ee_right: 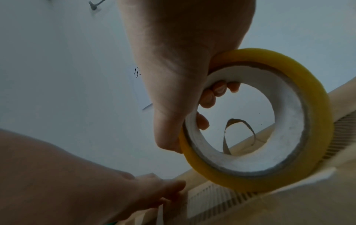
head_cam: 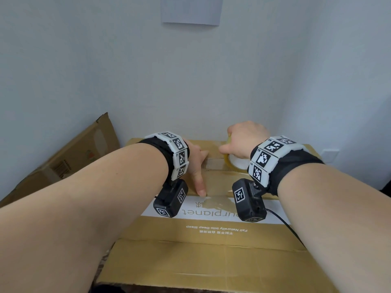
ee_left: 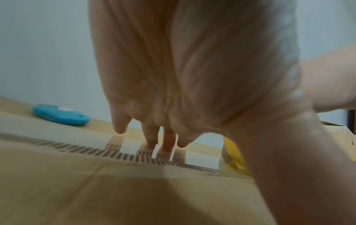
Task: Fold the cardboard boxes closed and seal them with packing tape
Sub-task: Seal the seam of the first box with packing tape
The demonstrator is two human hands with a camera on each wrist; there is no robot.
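- On top of the large brown cardboard box (head_cam: 211, 246), with its flaps folded shut and a white printed band across the lid, both hands work near the far edge by the pale wall (head_cam: 190, 70).
- The left hand (head_cam: 195, 163) lies spread with straight fingers (ee_left: 168, 141) pressing down on the lid; the fingertips rest on a strip of clear tape laid over a printed barcode-like pattern, and the thumb points back toward the person.
- The right hand (head_cam: 245, 140) grips a roll of yellowish clear packing tape (ee_right: 258, 121) with a white core: several fingers hook through the core while the palm wraps the outer rim.
- That roll stands on edge, its lower rim touching the lid just to the right of the left hand, with the taped strip running between the two.
- A loose curl of brown tape (ee_right: 238, 134) shows through the roll's hole, at the box's far edge.
- A small teal plastic cutter (ee_left: 60, 116) lies on the lid, left of the left hand and apart from it.
- A second brown cardboard box (head_cam: 63, 159) leans by the wall on the left, flap raised.
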